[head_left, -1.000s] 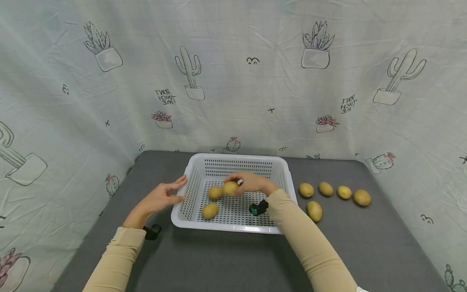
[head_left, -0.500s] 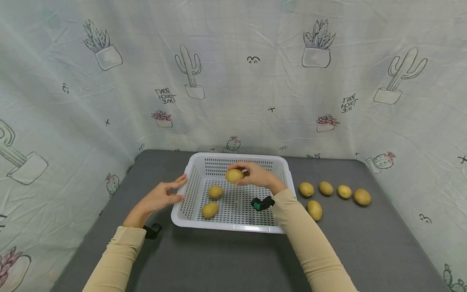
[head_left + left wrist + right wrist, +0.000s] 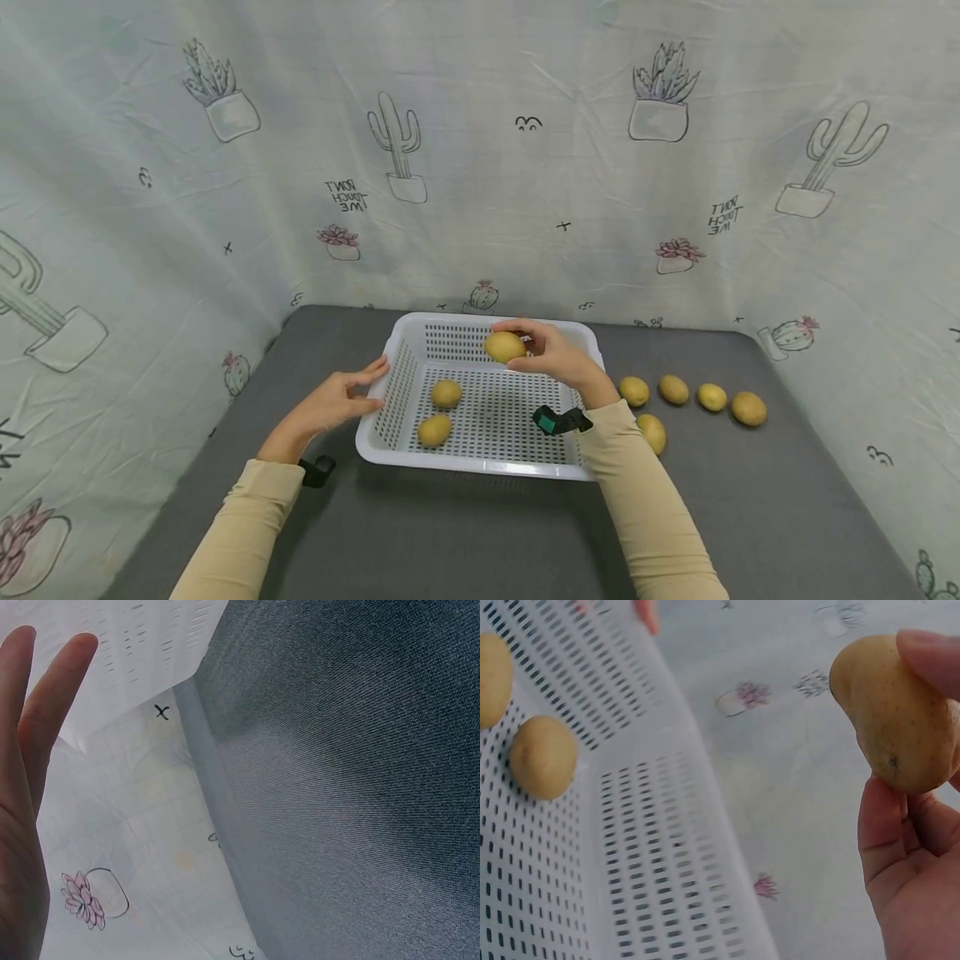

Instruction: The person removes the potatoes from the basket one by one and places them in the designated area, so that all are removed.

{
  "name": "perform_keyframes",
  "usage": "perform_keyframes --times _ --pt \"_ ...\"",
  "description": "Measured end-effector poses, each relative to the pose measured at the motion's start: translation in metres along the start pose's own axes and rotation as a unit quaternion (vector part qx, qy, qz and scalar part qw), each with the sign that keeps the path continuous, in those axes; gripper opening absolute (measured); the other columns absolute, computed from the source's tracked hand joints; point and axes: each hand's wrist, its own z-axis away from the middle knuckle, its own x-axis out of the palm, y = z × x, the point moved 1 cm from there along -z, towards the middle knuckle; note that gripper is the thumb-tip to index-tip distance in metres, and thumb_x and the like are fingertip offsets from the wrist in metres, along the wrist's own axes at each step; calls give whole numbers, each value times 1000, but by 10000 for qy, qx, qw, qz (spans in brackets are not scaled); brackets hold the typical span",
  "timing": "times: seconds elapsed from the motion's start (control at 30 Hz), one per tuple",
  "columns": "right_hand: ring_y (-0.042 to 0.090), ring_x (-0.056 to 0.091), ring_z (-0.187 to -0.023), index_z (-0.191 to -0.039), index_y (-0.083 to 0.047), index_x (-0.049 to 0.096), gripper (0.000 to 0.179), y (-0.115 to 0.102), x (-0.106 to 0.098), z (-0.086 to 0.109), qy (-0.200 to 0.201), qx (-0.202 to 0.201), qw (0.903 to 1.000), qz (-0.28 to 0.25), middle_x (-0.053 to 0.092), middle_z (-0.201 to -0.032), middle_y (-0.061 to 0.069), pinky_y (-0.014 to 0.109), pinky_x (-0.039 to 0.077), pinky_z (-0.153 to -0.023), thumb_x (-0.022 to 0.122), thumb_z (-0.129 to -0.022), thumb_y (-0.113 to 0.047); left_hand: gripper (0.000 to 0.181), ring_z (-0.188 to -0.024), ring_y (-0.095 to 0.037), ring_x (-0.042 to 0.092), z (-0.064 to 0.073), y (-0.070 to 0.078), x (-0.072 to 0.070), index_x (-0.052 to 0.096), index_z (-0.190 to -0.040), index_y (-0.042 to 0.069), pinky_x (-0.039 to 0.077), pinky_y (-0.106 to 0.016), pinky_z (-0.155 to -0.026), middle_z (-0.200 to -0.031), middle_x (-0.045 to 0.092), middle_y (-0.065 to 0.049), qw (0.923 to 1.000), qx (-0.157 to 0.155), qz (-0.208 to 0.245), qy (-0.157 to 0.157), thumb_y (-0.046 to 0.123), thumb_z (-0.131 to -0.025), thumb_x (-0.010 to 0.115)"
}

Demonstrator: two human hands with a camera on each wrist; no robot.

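Note:
My right hand [image 3: 558, 358] pinches a yellow-brown potato [image 3: 505, 347] between thumb and fingers, raised over the back half of a white perforated plastic basket [image 3: 480, 467]. Up close in the right wrist view, the held potato [image 3: 892, 716] has a smooth, lightly speckled skin. Two more potatoes, one farther back [image 3: 447, 394] and one nearer [image 3: 434, 431], lie on the basket floor toward its left side. At the basket's left rim rests my left hand [image 3: 330, 404], its fingers extended and spread. Straight fingers [image 3: 56, 697] of it overlap the basket wall in the left wrist view.
Right of the basket, several potatoes lie on the grey table [image 3: 480, 542]: a row including a small one [image 3: 712, 397] and a larger end one [image 3: 748, 409], plus a nearer potato [image 3: 652, 434] partly behind the right sleeve. A cactus-print curtain [image 3: 465, 167] hangs behind and beside the table.
My right hand has lifted the potato from the basket floor and carried it up, back and to the right. The left hand stays at the rim.

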Motion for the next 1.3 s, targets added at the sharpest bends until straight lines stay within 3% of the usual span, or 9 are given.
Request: perform_keyframes --times 0.17,0.37,0.73,0.9,1.07,1.3 --pt "17 57 -96 -138 9 41 64 -8 -10 13 193 -107 9997 65 46 -130 23 26 51 -79 70 -86 -14 66 -107 -42 61 0 1 0 24 -144 -8 52 -24 -78 -156 4 -21 10000 63 4 -7 2 -90 61" --pt "15 59 -98 -138 8 41 57 -18 -23 35 399 -263 9980 426 44 -135 23 26 52 -79 65 -88 -4 67 -107 -42 61 0 3 1 24 -145 -7 52 -25 -80 -156 4 -21 10000 19 -16 -11 2 -90 61" --pt "9 58 -106 -137 12 39 54 -26 -48 91 964 -930 9889 639 51 -129 -1 21 50 -83 59 -86 12 68 -112 -43 58 1 2 1 24 -145 -7 51 -22 -80 -157 3 -20 10000 11 -26 12 3 -89 61" --pt "5 59 -104 -136 11 42 55 -18 -54 120 1713 -722 9798 737 54 -127 -6 17 49 -84 60 -85 13 68 -112 -43 58 2 2 0 23 -145 -8 51 -24 -79 -156 3 -21 10000 30 -12 -20 3 -89 61" --pt "4 59 -104 -138 10 40 55 -4 -58 150 2368 -608 9686 453 54 -127 -3 15 49 -80 56 -86 15 68 -119 -48 50 1 0 0 23 -144 -8 50 -20 -79 -156 5 -22 9999 77 -141 1 4 -89 62" --pt "2 59 -99 -137 13 40 53 23 -61 191 3300 -232 9424 490 56 -123 -7 13 47 -79 56 -87 14 69 -127 -51 38 1 -2 1 23 -145 -8 47 -17 -81 -156 6 -21 9997 79 -211 50 6 -90 62"
